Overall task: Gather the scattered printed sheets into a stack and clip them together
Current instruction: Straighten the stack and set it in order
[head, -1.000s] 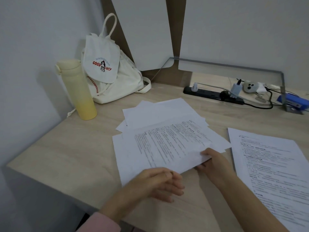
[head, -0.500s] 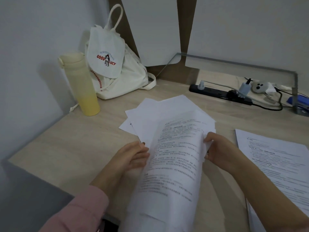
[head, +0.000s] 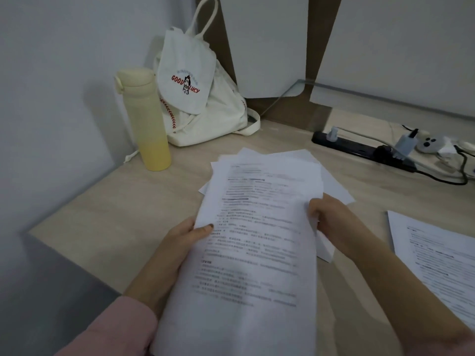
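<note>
Right of the yellow bottle and nearer the person, the held sheets are lifted off the tabletop, printed side up. Their long axis runs from the person's lap out toward the back of the desk. The left hand grips the edge that faces the bottle, thumb on top of the paper. The right hand grips the opposite edge, its fingers curled round the paper, so both hands are clamped on the same bundle. More loose sheets lie fanned and askew on the tabletop under the far end of the held ones, also right of the bottle; how many, cannot tell. A separate printed sheet lies flat well to the right of the bottle, beyond the right hand and apart from the bundle. Judgement: gathering is partway done, nothing squared or clipped yet. The next pickup turns on those two leftovers: the fanned ones sit straight ahead of both hands, and the separate sheet is on the right hand's side, so that hand is the nearer one. No clip can be made out. A white bag stands just behind the bottle, and a black power strip lies far right of it at the back.
</note>
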Demonstrator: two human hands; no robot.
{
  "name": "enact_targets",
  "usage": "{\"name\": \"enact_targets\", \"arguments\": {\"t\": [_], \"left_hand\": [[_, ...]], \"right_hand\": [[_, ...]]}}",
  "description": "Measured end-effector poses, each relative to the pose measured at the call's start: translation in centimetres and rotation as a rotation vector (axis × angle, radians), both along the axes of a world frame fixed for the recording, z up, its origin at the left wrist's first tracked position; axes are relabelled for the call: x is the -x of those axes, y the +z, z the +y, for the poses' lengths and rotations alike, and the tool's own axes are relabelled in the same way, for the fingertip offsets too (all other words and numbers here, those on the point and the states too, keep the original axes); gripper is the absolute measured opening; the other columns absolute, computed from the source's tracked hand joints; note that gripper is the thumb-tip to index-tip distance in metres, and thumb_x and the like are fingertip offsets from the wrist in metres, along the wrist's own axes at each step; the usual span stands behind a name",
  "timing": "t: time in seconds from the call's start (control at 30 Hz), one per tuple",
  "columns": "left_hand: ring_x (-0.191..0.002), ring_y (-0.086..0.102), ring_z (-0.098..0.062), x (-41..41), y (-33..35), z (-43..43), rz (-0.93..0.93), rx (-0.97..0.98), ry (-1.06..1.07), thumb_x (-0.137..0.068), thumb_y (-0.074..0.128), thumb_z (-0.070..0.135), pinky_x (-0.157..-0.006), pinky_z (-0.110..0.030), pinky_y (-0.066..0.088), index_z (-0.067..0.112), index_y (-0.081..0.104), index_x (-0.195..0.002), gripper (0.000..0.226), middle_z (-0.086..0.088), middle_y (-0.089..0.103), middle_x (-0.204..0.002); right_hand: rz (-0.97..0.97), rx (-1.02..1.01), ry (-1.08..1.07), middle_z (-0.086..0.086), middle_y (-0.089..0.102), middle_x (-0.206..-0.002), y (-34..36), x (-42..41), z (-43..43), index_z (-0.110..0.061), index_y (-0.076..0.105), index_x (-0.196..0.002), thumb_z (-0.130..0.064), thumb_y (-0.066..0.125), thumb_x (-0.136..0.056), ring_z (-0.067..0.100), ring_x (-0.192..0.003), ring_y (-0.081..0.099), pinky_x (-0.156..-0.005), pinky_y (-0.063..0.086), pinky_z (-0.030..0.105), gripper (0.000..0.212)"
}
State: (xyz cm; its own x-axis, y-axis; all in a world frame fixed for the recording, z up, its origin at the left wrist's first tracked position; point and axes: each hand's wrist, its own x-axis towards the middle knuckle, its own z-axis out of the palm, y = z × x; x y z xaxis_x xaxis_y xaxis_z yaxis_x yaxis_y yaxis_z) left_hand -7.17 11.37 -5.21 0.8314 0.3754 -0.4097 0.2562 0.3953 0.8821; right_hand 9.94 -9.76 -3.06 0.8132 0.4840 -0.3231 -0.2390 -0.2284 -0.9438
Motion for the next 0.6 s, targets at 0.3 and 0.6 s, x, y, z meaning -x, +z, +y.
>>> {"name": "enact_targets", "arguments": {"t": [0.3, 0.6], "left_hand": [[-0.097, 0.062, -0.027, 1.6, -1.3, 2.5, 0.073, -0.421, 0.299, -0.094, 0.049, 0.02, -0.073, -0.036, 0.049, 0.011, 0.056, -0.106, 0.017, -0.007, 0.065, -0.107], [-0.103, 0.06, -0.025, 1.7, -1.6, 2.3, 0.072, -0.362, 0.341, -0.095, 0.047, 0.02, -0.087, -0.043, 0.049, 0.013, 0.052, -0.118, 0.025, -0.005, 0.062, -0.116]], "right_hand": [[-0.66, 0.916, 0.524, -0.006, 0.022, -0.152, -1.2, 0.1, -0.5, -0.024, 0.023, -0.143, -0.054, 0.06, -0.08, 0.018, -0.137, 0.026, -0.103, 0.029, 0.03, 0.079], [-1.114, 1.199, 0.307, 0.004, 0.049, -0.117, -2.4, 0.9, -0.2, -0.022, 0.046, -0.126, -0.02, 0.043, -0.093, 0.021, -0.1, 0.052, -0.062, 0.036, 0.026, 0.034]]}}
